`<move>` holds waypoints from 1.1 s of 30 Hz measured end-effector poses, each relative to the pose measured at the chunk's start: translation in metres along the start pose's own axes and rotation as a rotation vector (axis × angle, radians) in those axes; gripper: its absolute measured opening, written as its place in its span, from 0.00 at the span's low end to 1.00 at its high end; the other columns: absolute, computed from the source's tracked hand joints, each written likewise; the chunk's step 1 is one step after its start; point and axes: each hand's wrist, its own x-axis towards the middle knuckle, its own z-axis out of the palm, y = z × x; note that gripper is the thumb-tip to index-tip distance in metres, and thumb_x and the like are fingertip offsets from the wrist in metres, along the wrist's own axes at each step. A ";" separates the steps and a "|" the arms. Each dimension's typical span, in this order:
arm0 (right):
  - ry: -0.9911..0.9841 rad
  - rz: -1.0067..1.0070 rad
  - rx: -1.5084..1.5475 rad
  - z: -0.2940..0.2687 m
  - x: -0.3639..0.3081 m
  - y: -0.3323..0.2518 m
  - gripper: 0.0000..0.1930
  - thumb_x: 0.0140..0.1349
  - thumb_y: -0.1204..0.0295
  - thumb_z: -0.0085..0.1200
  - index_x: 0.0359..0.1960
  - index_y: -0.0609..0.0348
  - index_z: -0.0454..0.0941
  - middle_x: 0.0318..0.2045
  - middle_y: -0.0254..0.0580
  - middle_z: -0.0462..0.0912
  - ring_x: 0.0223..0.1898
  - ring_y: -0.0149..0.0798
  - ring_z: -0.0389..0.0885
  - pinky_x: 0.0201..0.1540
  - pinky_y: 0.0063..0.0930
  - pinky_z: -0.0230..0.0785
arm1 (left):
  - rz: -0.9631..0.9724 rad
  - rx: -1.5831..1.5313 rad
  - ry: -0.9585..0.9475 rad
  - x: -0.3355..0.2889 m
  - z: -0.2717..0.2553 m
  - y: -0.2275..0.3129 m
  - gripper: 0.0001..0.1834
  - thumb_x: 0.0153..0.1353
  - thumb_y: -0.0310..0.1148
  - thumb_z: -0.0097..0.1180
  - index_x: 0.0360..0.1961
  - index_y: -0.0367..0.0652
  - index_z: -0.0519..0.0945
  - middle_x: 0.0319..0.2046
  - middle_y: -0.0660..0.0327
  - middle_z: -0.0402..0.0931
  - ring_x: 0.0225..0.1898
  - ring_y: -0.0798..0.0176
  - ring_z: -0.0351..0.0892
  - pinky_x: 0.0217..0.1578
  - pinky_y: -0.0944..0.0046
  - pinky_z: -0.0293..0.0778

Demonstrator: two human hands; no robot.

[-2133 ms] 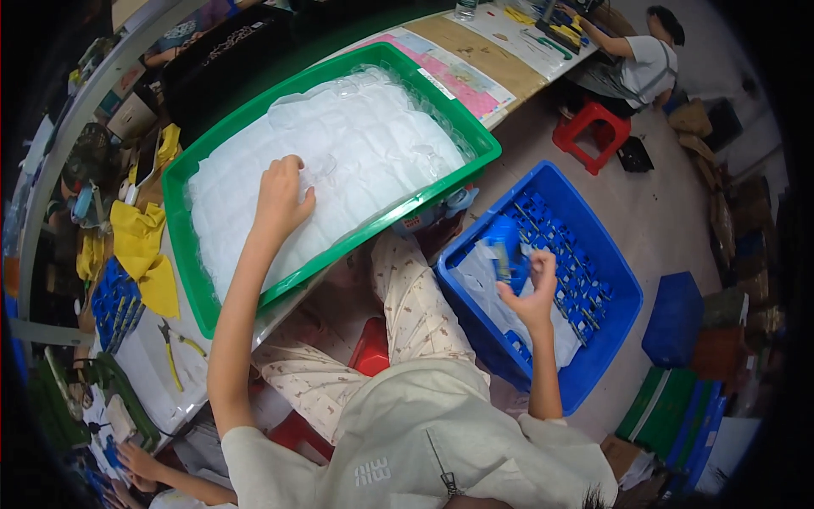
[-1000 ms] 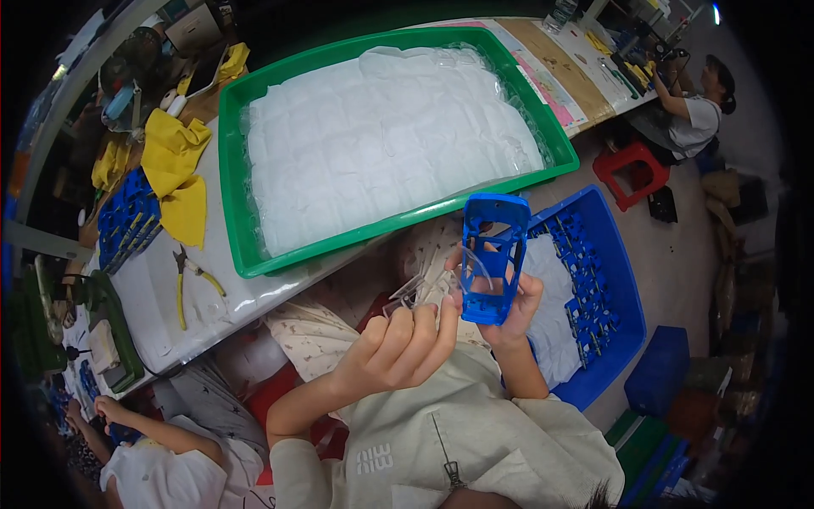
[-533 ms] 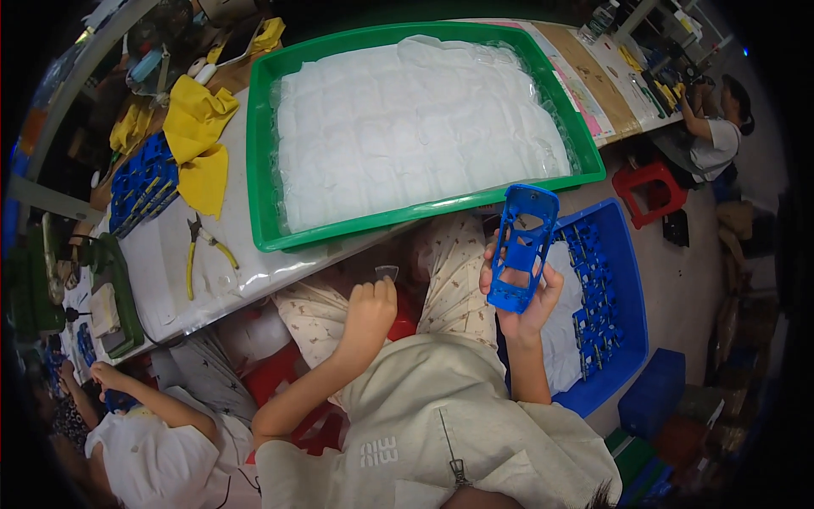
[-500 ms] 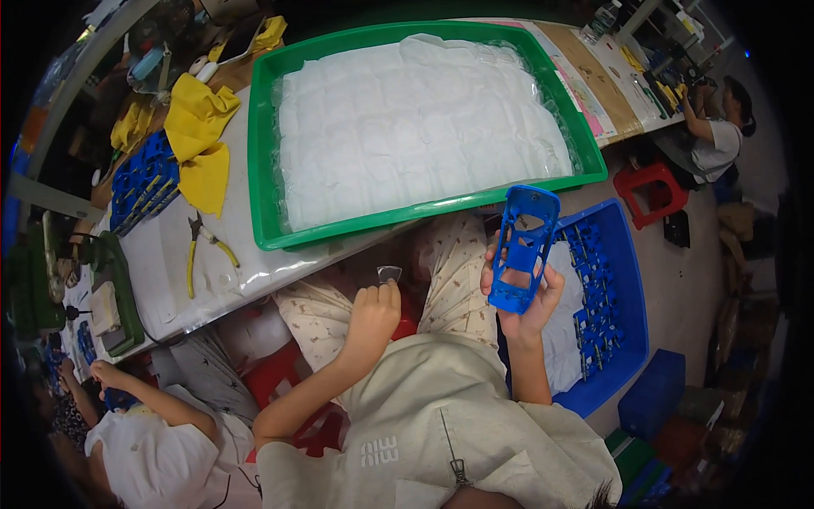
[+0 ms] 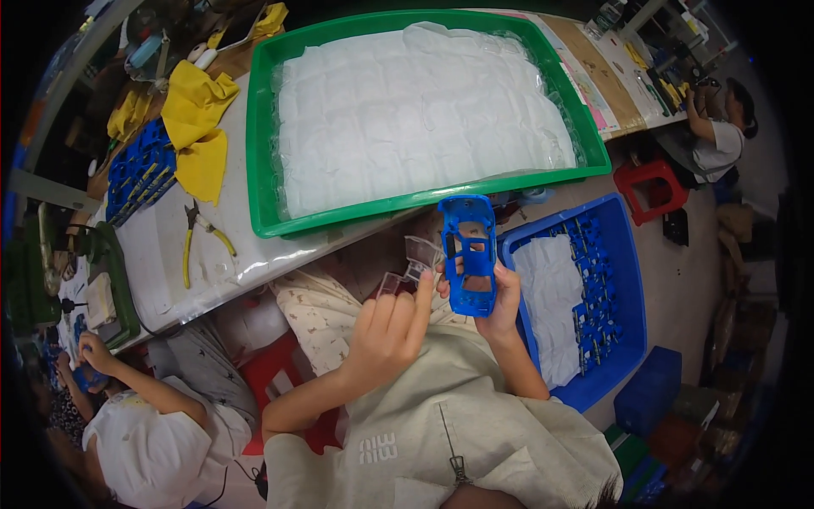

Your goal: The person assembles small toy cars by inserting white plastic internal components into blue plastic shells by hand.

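In my right hand [image 5: 502, 307] is a blue toy car body shell [image 5: 455, 265], upright on its end, its window openings showing through. My fingers close round its lower right side. My left hand [image 5: 388, 329] is beside it, fingers curled and the index finger raised, pinching a clear plastic window piece [image 5: 420, 252]. This clear piece sits just left of the shell; whether the two touch I cannot tell. The fingertips of my left hand are partly hidden behind the hand itself.
A green tray [image 5: 261, 170] lined with white padding stands on the table ahead. Yellow-handled nippers [image 5: 196, 242] and yellow cloths [image 5: 199, 102] lie left of it. On my right, a blue bin [image 5: 629, 314] holds several blue shells and white sheeting. A co-worker [image 5: 148, 424] sits at left.
My right hand has brought the blue shell left and slightly lower. My left hand has moved right toward it, and the clear window piece now shows more fully.
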 end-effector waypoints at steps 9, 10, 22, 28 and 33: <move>-0.015 -0.007 -0.025 -0.007 0.001 0.004 0.31 0.57 0.53 0.35 0.57 0.64 0.56 0.37 0.57 0.74 0.31 0.39 0.77 0.35 0.29 0.71 | -0.119 0.201 -0.280 -0.015 0.062 -0.018 0.25 0.43 0.26 0.48 0.47 0.30 0.71 0.22 0.64 0.59 0.26 0.67 0.63 0.29 0.71 0.63; -0.013 -0.007 -0.024 -0.008 0.001 0.004 0.31 0.57 0.53 0.35 0.57 0.64 0.56 0.37 0.57 0.74 0.31 0.39 0.77 0.35 0.29 0.71 | -0.112 0.180 -0.294 -0.020 0.068 -0.012 0.26 0.43 0.27 0.47 0.47 0.30 0.71 0.22 0.64 0.59 0.27 0.68 0.63 0.29 0.72 0.63; -0.250 0.210 -0.097 -0.013 0.009 -0.006 0.37 0.50 0.55 0.44 0.56 0.74 0.56 0.46 0.56 0.70 0.27 0.40 0.78 0.29 0.25 0.73 | 0.083 0.068 -0.081 -0.015 0.028 -0.002 0.15 0.43 0.28 0.49 0.34 0.33 0.74 0.24 0.62 0.65 0.29 0.64 0.67 0.30 0.69 0.63; -0.277 0.235 0.010 -0.007 0.006 -0.007 0.34 0.50 0.57 0.43 0.55 0.72 0.58 0.35 0.52 0.74 0.26 0.39 0.78 0.29 0.25 0.72 | 0.155 0.140 -0.046 -0.023 0.027 -0.012 0.12 0.45 0.29 0.50 0.32 0.36 0.75 0.30 0.58 0.71 0.37 0.61 0.71 0.36 0.67 0.65; -0.341 0.354 -0.033 -0.002 0.010 -0.005 0.34 0.52 0.56 0.43 0.54 0.73 0.58 0.30 0.51 0.75 0.24 0.38 0.78 0.27 0.25 0.72 | 0.192 0.068 -0.091 -0.030 0.026 -0.016 0.11 0.45 0.30 0.50 0.31 0.36 0.74 0.31 0.57 0.72 0.39 0.59 0.71 0.42 0.64 0.66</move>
